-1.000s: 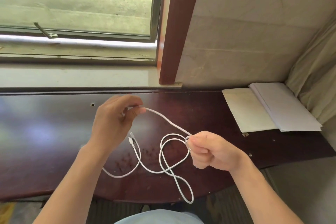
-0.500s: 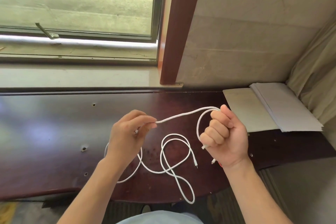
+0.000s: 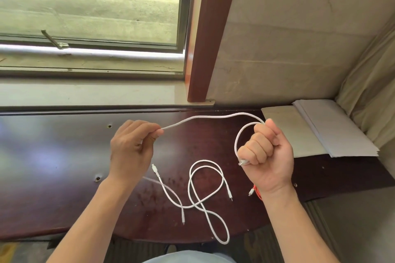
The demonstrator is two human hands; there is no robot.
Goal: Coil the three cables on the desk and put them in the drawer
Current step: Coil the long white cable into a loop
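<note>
Right hand [image 3: 266, 156] clenches a looped white cable [image 3: 213, 118] above the table [image 3: 53, 166]. Left hand [image 3: 130, 149] pinches its span. A second cable [image 3: 205, 188] lies below the hands on the table.

white cable [image 3: 209, 118] aloft, two [image 3: 206, 188] on desk [image 3: 53, 166]

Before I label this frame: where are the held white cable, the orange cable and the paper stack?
held white cable [image 3: 205, 119]: head view, span between the hands.
orange cable [image 3: 254, 190]: head view, end beside right wrist.
paper stack [image 3: 333, 126]: head view, top sheet.
</note>
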